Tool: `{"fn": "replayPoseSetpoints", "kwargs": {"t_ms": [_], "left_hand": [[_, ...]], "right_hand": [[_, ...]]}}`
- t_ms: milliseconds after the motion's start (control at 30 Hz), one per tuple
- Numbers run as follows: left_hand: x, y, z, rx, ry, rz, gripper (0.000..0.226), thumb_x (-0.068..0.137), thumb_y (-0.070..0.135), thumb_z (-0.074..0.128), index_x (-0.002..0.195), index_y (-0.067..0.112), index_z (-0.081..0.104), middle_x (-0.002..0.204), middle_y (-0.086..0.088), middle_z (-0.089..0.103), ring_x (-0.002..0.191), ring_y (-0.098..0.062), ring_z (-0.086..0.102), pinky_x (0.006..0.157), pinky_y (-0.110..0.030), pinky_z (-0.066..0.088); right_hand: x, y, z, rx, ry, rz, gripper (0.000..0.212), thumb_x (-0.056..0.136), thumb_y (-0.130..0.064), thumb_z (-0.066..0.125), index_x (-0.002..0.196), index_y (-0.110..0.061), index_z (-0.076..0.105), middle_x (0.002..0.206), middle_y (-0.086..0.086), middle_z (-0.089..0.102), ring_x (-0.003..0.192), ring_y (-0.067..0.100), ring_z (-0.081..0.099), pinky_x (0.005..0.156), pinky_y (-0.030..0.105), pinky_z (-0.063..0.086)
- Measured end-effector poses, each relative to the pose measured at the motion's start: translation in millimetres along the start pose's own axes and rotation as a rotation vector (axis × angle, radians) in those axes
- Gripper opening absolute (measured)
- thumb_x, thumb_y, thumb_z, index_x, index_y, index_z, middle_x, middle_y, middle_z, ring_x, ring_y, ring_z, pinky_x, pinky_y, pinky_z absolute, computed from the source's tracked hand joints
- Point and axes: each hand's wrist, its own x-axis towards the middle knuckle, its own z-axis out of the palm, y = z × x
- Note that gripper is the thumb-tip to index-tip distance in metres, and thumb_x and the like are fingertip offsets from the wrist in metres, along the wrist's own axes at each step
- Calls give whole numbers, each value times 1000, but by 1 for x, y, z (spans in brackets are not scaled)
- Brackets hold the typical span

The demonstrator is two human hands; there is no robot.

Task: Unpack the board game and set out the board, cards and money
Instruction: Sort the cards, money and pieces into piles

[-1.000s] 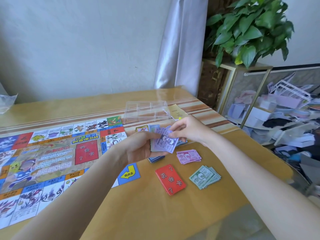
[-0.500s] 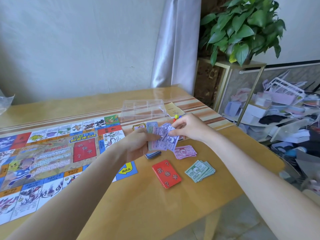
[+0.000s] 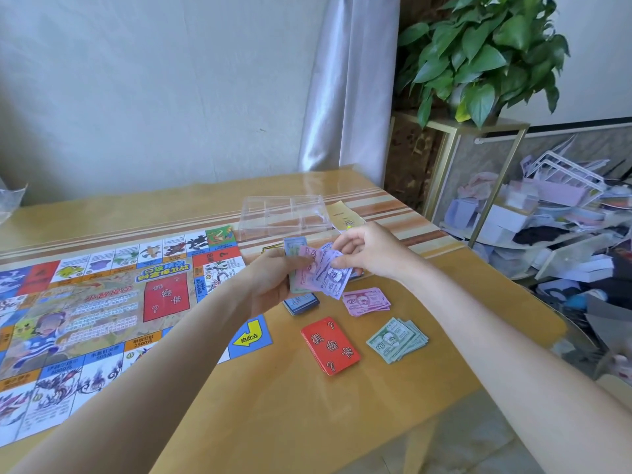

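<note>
Head view: yellow-brown table (image 3: 273, 422) with striped band along far side, pale wall behind, grey curtain (image 3: 349, 90) at corner, leafy plant (image 3: 485, 56) on gold-framed stand (image 3: 478, 148) to right, cluttered shelf (image 3: 564, 217) of boxes and papers beyond.

Counted on table: one game board (image 3: 95, 313) spread flat at left; one red card deck (image 3: 330, 345); one blue card deck (image 3: 302, 302) partly hidden under held notes; one pink money pile (image 3: 366, 301); one green money pile (image 3: 398, 340); one clear compartment tray (image 3: 284, 215); one yellow leaflet (image 3: 343, 217) just beside tray.

Above blue deck, fan of purple, pink and blue banknotes (image 3: 318, 273), gripped by left hand (image 3: 270, 285) with fingers curled around lower edge. Right hand (image 3: 369, 251) pinching top purple note between thumb and fingers. Forearms crossing near part of board and table, covering board's right edge in part.
</note>
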Motion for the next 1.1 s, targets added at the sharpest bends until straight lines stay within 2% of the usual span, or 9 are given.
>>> {"fn": "replayPoseSetpoints", "kwargs": {"t_ms": [100, 333, 433, 500, 567, 667, 800, 900, 1100], "left_hand": [[7, 7, -9, -39, 135, 32, 17, 94, -1, 45, 106, -1, 56, 91, -14, 68, 66, -19, 70, 61, -30, 59], [25, 12, -30, -70, 231, -4, 19, 96, 1, 44, 112, -1, 54, 96, -16, 66, 80, -23, 65, 64, -31, 57], [36, 12, -25, -84, 285, -35, 11, 95, 0, 46, 102, 3, 55, 89, -11, 62, 75, -20, 60, 53, -28, 56], [43, 12, -19, -115, 283, -62, 10, 95, 0, 46, 97, 4, 54, 84, -10, 60, 71, -18, 59, 59, -31, 57], [49, 12, -14, -131, 261, -83, 13, 95, 1, 45, 104, 2, 54, 84, -10, 60, 71, -19, 60, 67, -35, 56], [56, 11, -10, -110, 246, -106, 22, 96, 2, 45, 117, 0, 53, 86, -11, 61, 72, -19, 61, 57, -31, 56], [61, 12, -5, -112, 247, -128, 22, 96, 3, 44, 116, 0, 52, 87, -10, 59, 73, -18, 59, 71, -35, 48], [66, 14, 1, -96, 272, -118, 9, 96, 3, 46, 95, 3, 54, 84, -10, 57, 72, -18, 58, 70, -36, 52], [72, 18, 2, -28, 303, -98, 5, 95, 2, 47, 93, 5, 51, 80, -10, 58, 68, -19, 59, 67, -36, 54]], "right_hand": [[10, 4, -6, 190, 108, 60, 14, 77, -7, 74, 78, -14, 62, 68, 1, 63, 51, 11, 51, 45, 16, 42], [54, 28, 2, 323, 309, 320, 26, 79, -5, 72, 102, -2, 60, 82, 7, 62, 41, 4, 51, 44, 16, 42], [69, 30, 12, 214, 284, 333, 22, 79, -6, 73, 97, -3, 62, 71, 4, 60, 52, 11, 52, 50, 21, 44], [76, 31, 18, 38, 280, 303, 17, 79, -10, 73, 93, -4, 65, 73, 3, 60, 62, 16, 56, 56, 26, 45], [79, 33, 23, -216, 278, 263, 17, 79, -16, 74, 82, -1, 66, 79, 7, 62, 82, 25, 61, 66, 28, 46], [82, 38, 26, -415, 271, 232, 32, 78, -28, 74, 64, -7, 53, 79, 11, 57, 95, 31, 57, 71, 33, 45], [80, 35, 23, -501, 221, 185, 30, 85, -27, 67, 101, -3, 60, 105, 10, 62, 102, 27, 55, 85, 37, 48], [79, 34, 22, -505, 183, 133, 26, 89, -24, 61, 104, -2, 62, 106, 10, 64, 99, 25, 57, 84, 35, 47], [84, 32, 7, -495, -100, 67, 40, 91, -33, 58, 128, -21, 50, 126, 6, 49, 103, 18, 48, 85, 29, 38]]}}
